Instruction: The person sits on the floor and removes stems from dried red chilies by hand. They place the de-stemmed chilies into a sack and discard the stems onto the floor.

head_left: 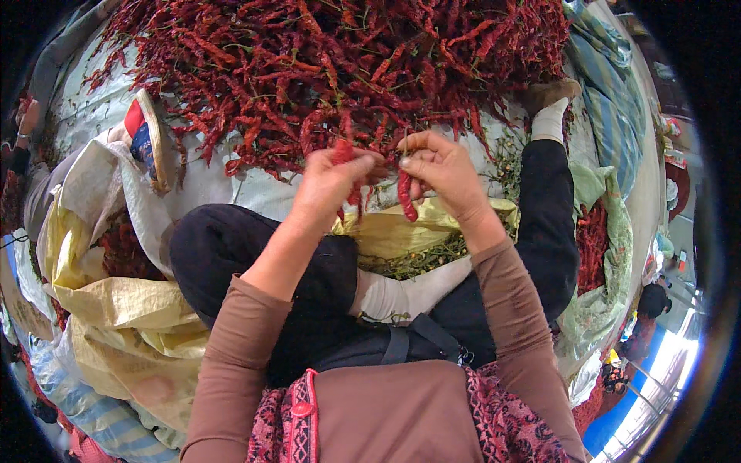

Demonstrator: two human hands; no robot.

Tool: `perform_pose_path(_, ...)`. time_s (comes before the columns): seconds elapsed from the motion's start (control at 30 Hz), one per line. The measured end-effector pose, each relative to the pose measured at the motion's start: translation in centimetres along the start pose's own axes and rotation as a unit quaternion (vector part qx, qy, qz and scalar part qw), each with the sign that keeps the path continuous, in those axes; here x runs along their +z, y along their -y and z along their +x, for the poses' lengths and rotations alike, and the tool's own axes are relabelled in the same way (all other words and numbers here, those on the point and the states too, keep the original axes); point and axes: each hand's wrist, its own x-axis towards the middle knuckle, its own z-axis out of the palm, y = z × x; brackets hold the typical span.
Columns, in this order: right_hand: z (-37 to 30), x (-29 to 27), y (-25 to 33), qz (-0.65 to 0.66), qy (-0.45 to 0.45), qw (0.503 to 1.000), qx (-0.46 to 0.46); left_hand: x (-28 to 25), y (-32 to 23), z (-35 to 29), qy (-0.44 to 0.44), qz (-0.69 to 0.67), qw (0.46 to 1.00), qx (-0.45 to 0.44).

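My left hand (332, 176) is closed round a few red chili peppers (343, 152), some poking out above the thumb and others hanging below. Close by on the right, my right hand (441, 171) pinches a single dried red chili (406, 197) near its top, and its thin stem sticks up between the fingers. Both hands hover just in front of a large heap of dried red chilies (370, 62). Beneath them, a yellow sack (409, 234) lies between my legs with green stems and bits (428, 258) on it.
On the left a pale yellow woven sack (131, 309) stands open with chilies (127, 247) inside. A light green sack (617, 255) at the right also holds chilies. Another person's shoe (152, 143) rests at the left edge of the heap. Striped sheeting (614, 100) lies far right.
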Motion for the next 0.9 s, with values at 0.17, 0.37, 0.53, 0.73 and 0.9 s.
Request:
perform_pose_path(0.17, -0.8, 2.6, -1.2, -0.038, -0.08, 0.994, -0.062, 0.7, -0.1, -0.6, 0.074, -0.019, 0.994, -0.083)
perform_pose_path(0.37, -1.8, 1.2, -1.2, 0.212, -0.027, 0.972, 0.097, 1.3, -0.7, -1.5, 0.12, 0.049, 0.986, -0.101)
perform_pose_path(0.53, -3.8, 0.5, -1.4, 0.319, 0.056, 0.928, 0.185, 0.5, -2.1, -1.9, 0.282, 0.238, 0.926, -0.077)
perform_pose_path(0.73, -4.1, -4.5, 0.2, 0.057, -0.061, 0.995, 0.048, 1.1, -0.7, -3.3, 0.475, 0.338, 0.809, -0.075)
perform_pose_path(0.9, -2.5, -2.3, -2.0, -0.539, -0.07, 0.789, -0.288, -1.9, -5.4, -1.2, -0.065, 0.032, 0.996, 0.06)
